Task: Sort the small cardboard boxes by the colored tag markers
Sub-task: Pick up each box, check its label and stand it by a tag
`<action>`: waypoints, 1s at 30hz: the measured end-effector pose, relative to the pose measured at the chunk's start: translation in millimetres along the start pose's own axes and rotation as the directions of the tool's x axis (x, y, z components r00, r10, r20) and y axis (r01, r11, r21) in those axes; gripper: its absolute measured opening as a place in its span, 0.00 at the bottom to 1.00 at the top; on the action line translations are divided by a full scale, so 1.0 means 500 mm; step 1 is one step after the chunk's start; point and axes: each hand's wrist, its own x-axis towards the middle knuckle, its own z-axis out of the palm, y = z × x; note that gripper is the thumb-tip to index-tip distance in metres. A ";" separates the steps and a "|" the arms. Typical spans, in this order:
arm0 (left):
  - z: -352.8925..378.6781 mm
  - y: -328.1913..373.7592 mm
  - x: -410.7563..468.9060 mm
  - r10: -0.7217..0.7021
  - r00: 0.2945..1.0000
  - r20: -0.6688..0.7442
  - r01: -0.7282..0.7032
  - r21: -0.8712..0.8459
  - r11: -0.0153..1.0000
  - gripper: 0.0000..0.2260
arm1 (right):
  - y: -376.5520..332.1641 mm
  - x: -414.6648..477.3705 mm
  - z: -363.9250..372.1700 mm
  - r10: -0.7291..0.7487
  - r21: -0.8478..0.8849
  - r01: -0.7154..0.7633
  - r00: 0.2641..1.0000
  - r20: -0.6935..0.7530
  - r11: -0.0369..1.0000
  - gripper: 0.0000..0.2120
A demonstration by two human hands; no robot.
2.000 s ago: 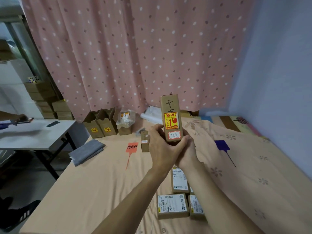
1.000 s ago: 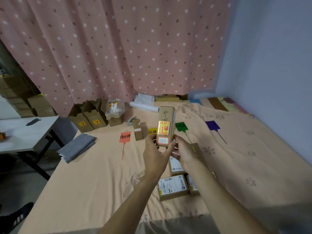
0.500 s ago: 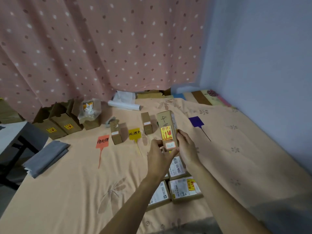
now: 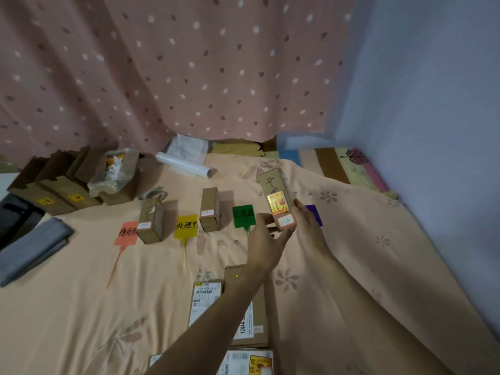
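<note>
Both hands hold a tall cardboard box (image 4: 276, 197) with a yellow-red fragile sticker and "4-4" written on it. My left hand (image 4: 263, 246) grips its lower left, my right hand (image 4: 307, 228) its right side. The box sits low between the green tag (image 4: 243, 215) and the purple tag (image 4: 315, 213), which my right hand partly hides. One small box (image 4: 150, 221) stands beside the red tag (image 4: 127, 234). Another box (image 4: 209, 208) stands between the yellow tag (image 4: 186, 226) and the green one.
Several labelled boxes (image 4: 207, 300) lie on the peach sheet near me. Open cartons (image 4: 56, 189) and a plastic bag (image 4: 115, 171) line the back left under the dotted curtain. A grey folded cloth (image 4: 32, 247) lies left; a white roll (image 4: 184, 166) rests behind. The blue wall closes the right.
The view has tilted down and closer to the tags. Both hands have carried the tall box forward and lower, from over the near pile to between the green and purple tags.
</note>
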 end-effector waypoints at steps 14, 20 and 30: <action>0.113 -0.126 0.319 -0.298 0.954 -0.032 0.296 0.262 0.918 0.17 | 0.095 0.325 0.054 0.159 -0.143 -0.133 0.968 0.193 0.981 0.21; 0.144 -0.189 0.352 -0.404 0.915 0.005 0.372 0.383 0.846 0.19 | 0.160 0.366 0.080 0.224 -0.189 -0.193 0.961 0.163 0.963 0.19; 0.136 -0.189 0.338 -0.466 0.885 0.027 0.425 0.365 0.828 0.28 | 0.156 0.334 0.059 0.239 -0.315 -0.194 0.964 0.114 0.929 0.23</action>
